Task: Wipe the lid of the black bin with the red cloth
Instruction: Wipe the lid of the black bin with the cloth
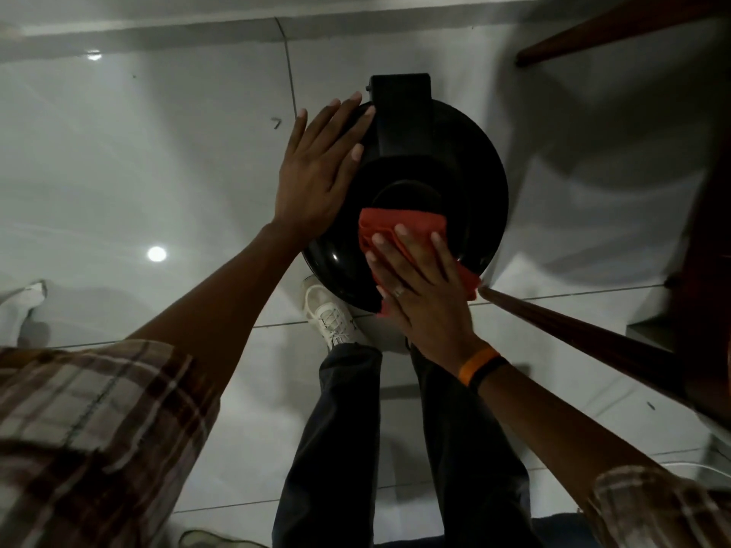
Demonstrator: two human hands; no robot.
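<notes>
White glossy floor tiles [178,172] fill the view, and the black bin is stood on them. Its round domed lid [466,183] is seen from above, closed, with a rectangular hinge block [400,112] at the lid's far edge and a raised round centre.

Dark wooden furniture legs [585,330] are seen just right of the lid, one slanted piece ending near the lid's near-right rim. Dark trousers [348,448] and a white sneaker [328,314] are seen below the lid's near edge, the shoe partly tucked under the rim. Plaid sleeves [91,429] are seen at the lower corners.

The left hand [316,179] is laid flat on the lid's left side, fingers spread and extended toward the hinge block, nothing gripped; the lid is steadied under the palm.

The right hand [419,286] is pressed flat, fingers extended, on the red cloth [399,223], not closed around it. The cloth is sandwiched between this hand and the lid's near portion, bunched ahead of the fingertips up to the raised centre, with a corner sticking out past the lid's near-right rim beside the thumb side. A ring is seen on one finger. An orange band [476,363] and a black band are worn on the right wrist.
</notes>
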